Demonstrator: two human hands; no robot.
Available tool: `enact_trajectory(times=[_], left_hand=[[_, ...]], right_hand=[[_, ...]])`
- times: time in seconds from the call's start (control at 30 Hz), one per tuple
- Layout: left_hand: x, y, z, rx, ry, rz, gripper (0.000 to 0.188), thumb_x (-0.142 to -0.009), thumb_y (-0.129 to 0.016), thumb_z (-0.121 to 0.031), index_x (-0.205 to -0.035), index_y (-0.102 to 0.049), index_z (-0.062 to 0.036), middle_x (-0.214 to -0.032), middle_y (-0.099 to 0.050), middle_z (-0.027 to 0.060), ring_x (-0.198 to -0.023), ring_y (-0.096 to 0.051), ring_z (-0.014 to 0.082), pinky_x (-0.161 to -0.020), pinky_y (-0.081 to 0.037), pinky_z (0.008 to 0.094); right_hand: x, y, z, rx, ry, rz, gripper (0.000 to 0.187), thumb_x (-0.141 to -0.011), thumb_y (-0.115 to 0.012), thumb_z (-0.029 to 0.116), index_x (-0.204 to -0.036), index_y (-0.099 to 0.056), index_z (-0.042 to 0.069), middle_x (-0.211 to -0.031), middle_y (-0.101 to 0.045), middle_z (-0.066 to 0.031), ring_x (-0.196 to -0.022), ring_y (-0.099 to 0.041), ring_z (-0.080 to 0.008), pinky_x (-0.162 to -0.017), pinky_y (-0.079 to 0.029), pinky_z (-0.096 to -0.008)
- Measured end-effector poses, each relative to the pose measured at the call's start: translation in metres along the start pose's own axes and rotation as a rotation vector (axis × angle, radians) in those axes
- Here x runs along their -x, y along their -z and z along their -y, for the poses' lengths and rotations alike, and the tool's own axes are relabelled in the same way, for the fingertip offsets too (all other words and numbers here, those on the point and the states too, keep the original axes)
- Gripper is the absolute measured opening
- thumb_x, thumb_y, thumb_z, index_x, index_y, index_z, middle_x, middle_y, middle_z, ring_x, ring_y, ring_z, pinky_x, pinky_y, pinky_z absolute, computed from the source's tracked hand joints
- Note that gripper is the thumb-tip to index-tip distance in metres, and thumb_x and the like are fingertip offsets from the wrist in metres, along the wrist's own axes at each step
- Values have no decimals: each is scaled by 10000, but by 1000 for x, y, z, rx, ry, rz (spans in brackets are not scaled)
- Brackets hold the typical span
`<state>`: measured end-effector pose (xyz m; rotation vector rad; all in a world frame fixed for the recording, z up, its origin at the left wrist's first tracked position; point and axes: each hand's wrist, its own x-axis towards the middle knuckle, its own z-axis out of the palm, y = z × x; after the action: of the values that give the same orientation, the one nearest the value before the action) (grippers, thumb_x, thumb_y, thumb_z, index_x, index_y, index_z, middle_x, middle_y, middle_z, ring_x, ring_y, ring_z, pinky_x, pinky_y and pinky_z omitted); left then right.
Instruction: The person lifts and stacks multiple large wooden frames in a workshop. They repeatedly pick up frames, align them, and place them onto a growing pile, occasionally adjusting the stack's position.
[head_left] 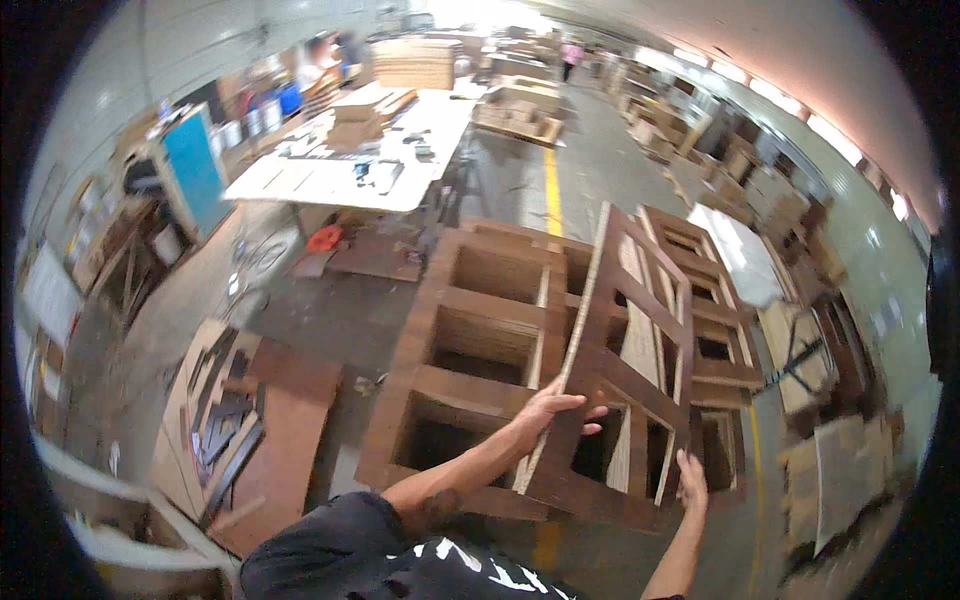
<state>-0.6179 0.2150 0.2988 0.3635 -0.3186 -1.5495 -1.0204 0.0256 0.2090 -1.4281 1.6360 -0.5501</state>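
A brown wooden frame panel [562, 452] with several rectangular cut-outs is tilted up in front of me, its pale raw edge facing left. My left hand [548, 418] grips that left edge, with fingers showing on the panel's face side. On the opposite side, my right hand [691, 482] is closed at the panel's right edge near its lower corner. Beneath and behind it lies a stack of similar brown frames [400, 440], whose openings show layered pale edges. The raised panel hides part of this stack. More frames [735, 366] lie stacked just to the right.
Left of the stack, a brown board [292, 390] on the floor carries dark and pale offcut strips. A white-topped worktable [290, 185] with tools and stacked boards stands ahead on the left. Cartons and flat cardboard [835, 480] line the right side. A person [571, 58] is far down the aisle.
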Motion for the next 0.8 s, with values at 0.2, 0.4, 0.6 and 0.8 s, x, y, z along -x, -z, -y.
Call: enact_trajectory(times=[0.2,0.4,0.6,0.8], left_hand=[[52,10,-41,-11,-35,3,651,-879,-586,32,-1483,-358,-50,-1355,-538,195,-1220,-588,391,-928,-584,539],[140,61,-104,-139,-133,1,685,-883,-590,-34,-1510,-314,-36,-1386,-542,209,-1253,-580,350,-980,-546,524],[206,138,-149,-71,-174,-71,746,-864,-614,-59,-1534,-285,-62,-1452,-497,213,-1343,-506,354,-1046,-494,526],[233,190,-161,5,-189,-110,786,-840,-672,-76,-1534,-303,-78,-1497,-438,220,-1358,-486,350,-1056,-483,552]], right_hand=[[44,-59,29,-280,361,75,420,-962,-665,430,-963,-681,10,-894,-664,-46,-815,-607,-145,-748,-482,-331],[109,-122,101,-14,354,65,746,-843,-793,481,-1244,-591,-115,-1188,-674,-145,-1071,-626,-227,-951,-464,-366],[158,-214,154,-10,464,78,552,-826,-836,394,-1075,-671,-70,-1001,-699,-78,-894,-612,-149,-825,-488,-316],[163,-259,160,-15,420,152,468,-866,-801,365,-1073,-691,-39,-962,-732,-73,-838,-644,-126,-756,-511,-323]])
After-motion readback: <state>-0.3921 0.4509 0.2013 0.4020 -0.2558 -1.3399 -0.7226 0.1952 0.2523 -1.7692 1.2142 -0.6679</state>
